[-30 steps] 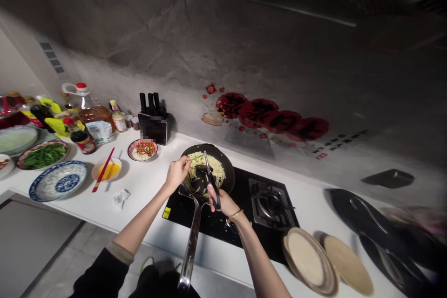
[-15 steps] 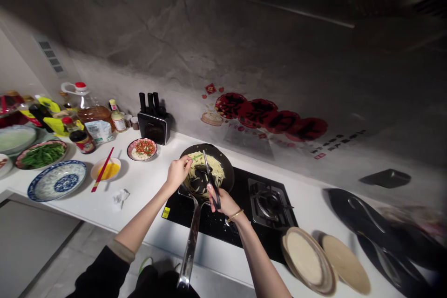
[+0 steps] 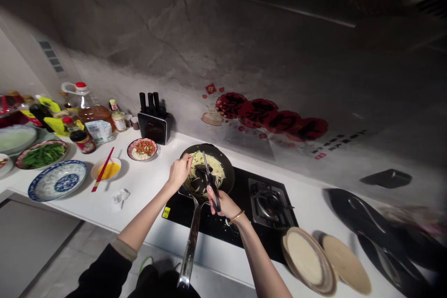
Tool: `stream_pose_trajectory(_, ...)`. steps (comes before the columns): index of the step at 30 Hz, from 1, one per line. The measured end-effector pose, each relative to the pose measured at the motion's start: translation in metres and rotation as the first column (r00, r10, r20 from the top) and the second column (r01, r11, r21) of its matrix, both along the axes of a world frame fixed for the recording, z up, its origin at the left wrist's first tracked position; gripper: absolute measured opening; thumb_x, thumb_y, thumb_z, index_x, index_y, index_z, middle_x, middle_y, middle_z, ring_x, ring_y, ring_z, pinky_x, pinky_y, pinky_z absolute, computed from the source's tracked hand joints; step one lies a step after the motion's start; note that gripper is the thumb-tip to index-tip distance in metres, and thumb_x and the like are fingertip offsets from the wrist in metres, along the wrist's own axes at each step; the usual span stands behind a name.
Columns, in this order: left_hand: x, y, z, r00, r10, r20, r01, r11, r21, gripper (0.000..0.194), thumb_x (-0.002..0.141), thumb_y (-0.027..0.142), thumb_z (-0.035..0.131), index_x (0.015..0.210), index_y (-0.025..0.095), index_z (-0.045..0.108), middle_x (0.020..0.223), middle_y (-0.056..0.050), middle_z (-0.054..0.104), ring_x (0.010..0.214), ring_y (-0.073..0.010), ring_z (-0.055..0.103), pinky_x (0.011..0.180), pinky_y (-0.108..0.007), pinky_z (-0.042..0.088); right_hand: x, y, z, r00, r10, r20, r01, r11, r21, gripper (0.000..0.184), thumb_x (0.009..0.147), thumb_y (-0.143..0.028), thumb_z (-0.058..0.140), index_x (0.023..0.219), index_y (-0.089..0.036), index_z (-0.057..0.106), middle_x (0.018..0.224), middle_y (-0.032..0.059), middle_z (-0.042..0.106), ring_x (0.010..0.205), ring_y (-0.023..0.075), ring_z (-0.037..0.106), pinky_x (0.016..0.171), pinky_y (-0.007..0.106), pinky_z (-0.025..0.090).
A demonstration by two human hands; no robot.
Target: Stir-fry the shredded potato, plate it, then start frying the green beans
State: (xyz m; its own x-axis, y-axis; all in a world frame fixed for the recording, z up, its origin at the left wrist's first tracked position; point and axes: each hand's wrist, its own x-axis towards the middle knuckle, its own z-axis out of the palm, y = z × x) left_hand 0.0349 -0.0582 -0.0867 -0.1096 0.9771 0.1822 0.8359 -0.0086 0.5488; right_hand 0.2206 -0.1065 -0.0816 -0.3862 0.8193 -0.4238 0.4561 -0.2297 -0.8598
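My left hand (image 3: 179,170) is at the wok's left rim, fingers pinched on a thin green scallion (image 3: 197,152); only a short end shows past the fingertips. In my right hand (image 3: 223,202) is a pair of kitchen scissors (image 3: 211,179) with dark handles, blades pointing away from me over the wok. The blade tips are close to the scallion; whether they touch it I cannot tell. Below both hands, pale shredded strips (image 3: 217,167) with green bits lie along the inside of the dark wok (image 3: 228,167). The wok's long metal handle (image 3: 190,247) points toward me.
The wok sits on a black gas hob (image 3: 240,195) with a second burner (image 3: 270,202) to the right. Leftward are a bowl of beaten egg (image 3: 113,170) with red chopsticks, a plate of chopped chili (image 3: 143,149), a blue-patterned bowl (image 3: 57,180) and a knife block (image 3: 153,128). Clay pots (image 3: 305,258) stand right.
The scallion end showing at my left fingertips is shorter than before. The scissor blades have come closer together. Both hands stay over the wok in nearly the same place.
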Motion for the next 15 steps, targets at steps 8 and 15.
stream_pose_trajectory(8, 0.0055, -0.0029, 0.0056, 0.995, -0.073, -0.061, 0.071, 0.997, -0.037, 0.03, 0.093, 0.035, 0.031, 0.101, 0.022, 0.057, 0.073, -0.004, 0.068, 0.069, -0.0206, 0.066, 0.059, -0.025, 0.041, -0.0017, -0.0012, 0.002, 1.0, 0.023, 0.017, -0.023, 1.0, -0.015, 0.058, 0.072, -0.077, 0.037, 0.063, -0.02, 0.041, 0.039, -0.0066, 0.041, 0.033, 0.0057, 0.036, 0.032, 0.018, 0.023)
stream_pose_trajectory(15, 0.006, -0.0041, 0.0097, 0.996, -0.058, -0.067, 0.052, 0.994, -0.094, 0.03, 0.093, 0.032, 0.029, 0.103, 0.02, 0.055, 0.077, -0.007, 0.069, 0.071, -0.0218, 0.066, 0.061, -0.027, 0.043, 0.0014, -0.0047, 0.0011, 0.999, 0.001, 0.038, -0.001, 1.0, -0.003, 0.06, 0.072, -0.078, 0.034, 0.062, -0.02, 0.041, 0.039, -0.0059, 0.043, 0.032, 0.0055, 0.035, 0.032, 0.018, 0.023)
